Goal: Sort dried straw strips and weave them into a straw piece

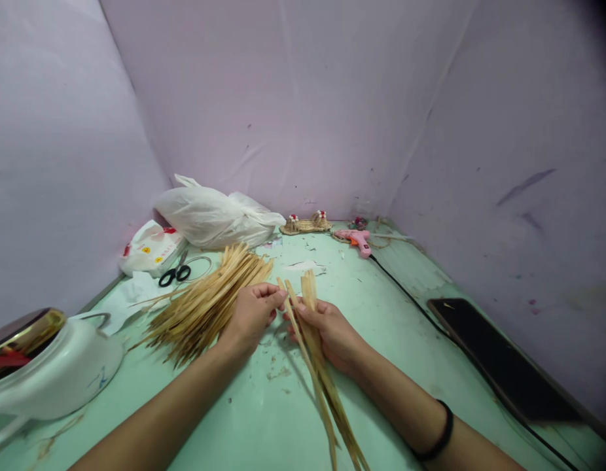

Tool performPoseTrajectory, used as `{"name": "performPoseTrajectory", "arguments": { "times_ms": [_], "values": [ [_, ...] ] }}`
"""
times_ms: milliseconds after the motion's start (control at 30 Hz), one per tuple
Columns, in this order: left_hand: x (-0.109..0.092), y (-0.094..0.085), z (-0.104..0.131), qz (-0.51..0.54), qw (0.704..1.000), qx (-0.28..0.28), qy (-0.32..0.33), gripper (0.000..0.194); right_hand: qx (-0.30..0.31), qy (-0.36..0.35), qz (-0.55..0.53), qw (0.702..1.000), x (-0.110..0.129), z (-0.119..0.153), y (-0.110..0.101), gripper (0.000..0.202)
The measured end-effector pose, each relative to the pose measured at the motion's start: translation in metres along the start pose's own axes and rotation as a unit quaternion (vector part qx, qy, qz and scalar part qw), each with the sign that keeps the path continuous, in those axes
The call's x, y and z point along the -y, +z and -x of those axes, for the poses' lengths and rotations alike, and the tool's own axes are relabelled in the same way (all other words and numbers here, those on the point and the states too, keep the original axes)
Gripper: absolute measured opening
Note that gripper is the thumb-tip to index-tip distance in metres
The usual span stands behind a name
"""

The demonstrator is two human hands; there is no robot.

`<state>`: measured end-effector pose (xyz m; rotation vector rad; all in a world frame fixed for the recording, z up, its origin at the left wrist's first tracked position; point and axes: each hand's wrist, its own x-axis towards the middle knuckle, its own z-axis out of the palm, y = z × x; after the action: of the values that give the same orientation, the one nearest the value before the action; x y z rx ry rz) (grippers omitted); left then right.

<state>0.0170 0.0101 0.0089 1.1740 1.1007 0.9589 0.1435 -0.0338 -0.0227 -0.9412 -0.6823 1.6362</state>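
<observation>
Several long, flat straw strips (319,369) hang down toward the table's front edge, held near their upper ends by my right hand (327,327). Its fingers are wrapped round them. My left hand (256,311) is just to the left, with thumb and forefinger pinched together at the top of the strips; what it grips there is too small to make out. Behind and left of my left hand, a thick bundle of dry straw strips (209,304) lies fanned out on the green table (264,418).
A pink glue gun (356,241) with a black cable, a woven straw piece (305,226) and a white plastic bag (219,216) lie at the back. Black-handled scissors (175,275), a tissue pack (150,248) and a white pot (62,376) are left. A dark phone-like slab (499,356) lies right.
</observation>
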Motion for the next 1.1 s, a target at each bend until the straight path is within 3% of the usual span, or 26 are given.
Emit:
{"name": "performPoseTrajectory", "arguments": {
  "times_ms": [367,467,600,700,867,1100],
  "values": [
    [0.003,0.006,0.003,0.010,0.998,0.050,-0.024,0.023,0.006,-0.054,0.174,0.983,-0.001,0.008,0.015,0.015],
    [0.007,0.005,0.000,0.008,0.999,0.031,-0.008,0.023,0.035,-0.056,0.157,0.985,-0.001,0.008,0.013,0.018],
    [0.004,0.001,-0.001,0.007,0.999,0.032,-0.001,0.021,0.101,-0.041,0.047,0.993,0.000,0.007,0.009,0.027],
    [-0.001,-0.004,-0.003,0.018,0.998,0.052,-0.014,0.022,0.079,-0.009,-0.011,0.997,0.001,0.005,0.005,0.028],
    [-0.006,-0.010,-0.004,0.030,0.994,0.093,-0.057,0.022,0.067,-0.002,-0.014,0.998,0.005,0.003,0.001,0.024],
    [-0.002,-0.021,-0.015,0.028,0.991,0.100,-0.087,0.018,-0.031,0.003,-0.009,0.999,0.007,-0.002,-0.009,0.023]
  ]
}}
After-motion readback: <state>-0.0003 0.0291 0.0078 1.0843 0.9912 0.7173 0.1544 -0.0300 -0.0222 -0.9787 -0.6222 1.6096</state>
